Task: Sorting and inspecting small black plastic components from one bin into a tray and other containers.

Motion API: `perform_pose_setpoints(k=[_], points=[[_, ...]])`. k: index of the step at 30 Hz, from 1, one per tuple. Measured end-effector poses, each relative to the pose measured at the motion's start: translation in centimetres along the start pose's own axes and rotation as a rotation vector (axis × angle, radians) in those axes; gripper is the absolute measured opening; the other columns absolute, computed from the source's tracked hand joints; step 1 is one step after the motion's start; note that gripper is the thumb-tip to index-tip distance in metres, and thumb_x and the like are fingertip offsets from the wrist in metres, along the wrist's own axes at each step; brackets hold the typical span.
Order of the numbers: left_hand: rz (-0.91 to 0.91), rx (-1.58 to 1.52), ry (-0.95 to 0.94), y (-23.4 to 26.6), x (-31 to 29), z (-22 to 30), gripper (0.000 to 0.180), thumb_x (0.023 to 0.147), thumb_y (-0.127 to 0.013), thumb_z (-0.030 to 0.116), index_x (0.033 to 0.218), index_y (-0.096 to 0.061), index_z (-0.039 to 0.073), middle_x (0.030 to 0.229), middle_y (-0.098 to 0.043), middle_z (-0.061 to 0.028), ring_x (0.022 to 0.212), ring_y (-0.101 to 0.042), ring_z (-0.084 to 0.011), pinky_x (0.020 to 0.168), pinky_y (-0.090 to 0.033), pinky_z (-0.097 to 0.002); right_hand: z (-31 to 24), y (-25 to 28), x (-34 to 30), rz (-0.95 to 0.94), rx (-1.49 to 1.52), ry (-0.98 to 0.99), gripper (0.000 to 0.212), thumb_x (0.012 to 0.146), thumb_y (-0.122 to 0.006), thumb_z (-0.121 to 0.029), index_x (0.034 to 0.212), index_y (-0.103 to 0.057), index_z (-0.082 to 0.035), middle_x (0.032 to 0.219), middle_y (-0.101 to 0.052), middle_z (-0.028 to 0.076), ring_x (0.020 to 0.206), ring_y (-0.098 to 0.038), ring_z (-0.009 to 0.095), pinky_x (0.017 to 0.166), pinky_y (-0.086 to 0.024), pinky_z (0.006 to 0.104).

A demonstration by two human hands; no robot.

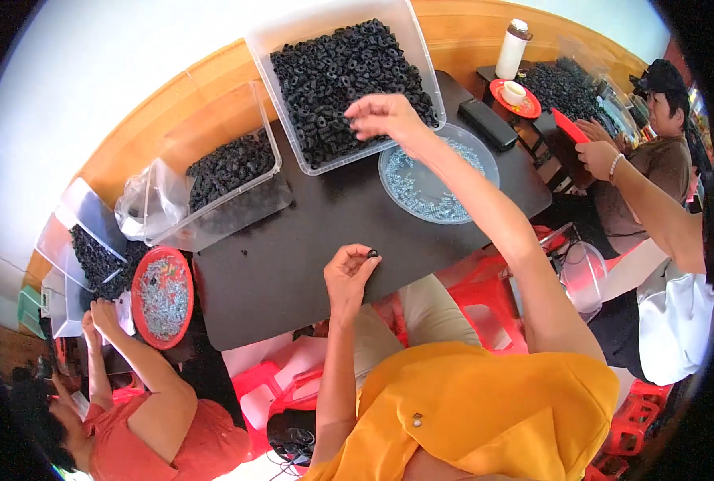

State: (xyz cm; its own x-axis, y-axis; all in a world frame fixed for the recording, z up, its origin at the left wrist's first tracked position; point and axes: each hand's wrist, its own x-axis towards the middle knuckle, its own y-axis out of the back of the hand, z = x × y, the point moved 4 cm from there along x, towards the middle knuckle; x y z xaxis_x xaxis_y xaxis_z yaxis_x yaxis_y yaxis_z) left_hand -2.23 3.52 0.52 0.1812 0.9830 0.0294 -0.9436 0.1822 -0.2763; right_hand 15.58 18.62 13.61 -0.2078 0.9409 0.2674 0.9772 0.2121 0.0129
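Observation:
My left hand is closed above the near part of the dark table, a small black ring-shaped piece pinched between thumb and fingertips. Farther away, my right hand hovers over the near right part of a large clear plastic bin heaped with small black ring-like pieces. Its fingers are curled together; against the dark heap I cannot make out what they hold. Below my right forearm lies a round translucent tray with many small silvery metal parts.
A second clear bin of black pieces stands left on the table. A black case lies beyond the tray. To the left, a person in red works by a red tray. People, a white bottle and a red plate are right.

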Motion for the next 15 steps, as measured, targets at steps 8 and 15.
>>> perform_pose_setpoints(k=[8,15], points=[[0.006,0.013,-0.052,0.3,0.1,0.4,0.014,0.078,-0.061,-0.007,0.089,-0.059,0.0,0.083,-0.062,-0.0022,0.076,-0.059,-0.0085,0.073,-0.047,-0.0211,0.5,-2.3,-8.9,-0.044,0.019,-0.09,0.016,0.079,-0.061,-0.002,0.094,-0.066,0.002,0.088,-0.064,0.008,0.08,-0.061,0.013,0.072,-0.052,0.027],[0.01,-0.043,-0.039,0.1,0.1,0.2,0.015,0.078,-0.062,-0.006,0.092,-0.061,0.0,0.083,-0.062,-0.0017,0.076,-0.058,-0.0075,0.072,-0.046,-0.0197,4.4,-4.6,-15.1,-0.059,0.077,-0.235,0.014,0.082,-0.059,-0.002,0.095,-0.064,0.002,0.085,-0.061,0.006,0.077,-0.059,0.011,0.071,-0.052,0.0248]])
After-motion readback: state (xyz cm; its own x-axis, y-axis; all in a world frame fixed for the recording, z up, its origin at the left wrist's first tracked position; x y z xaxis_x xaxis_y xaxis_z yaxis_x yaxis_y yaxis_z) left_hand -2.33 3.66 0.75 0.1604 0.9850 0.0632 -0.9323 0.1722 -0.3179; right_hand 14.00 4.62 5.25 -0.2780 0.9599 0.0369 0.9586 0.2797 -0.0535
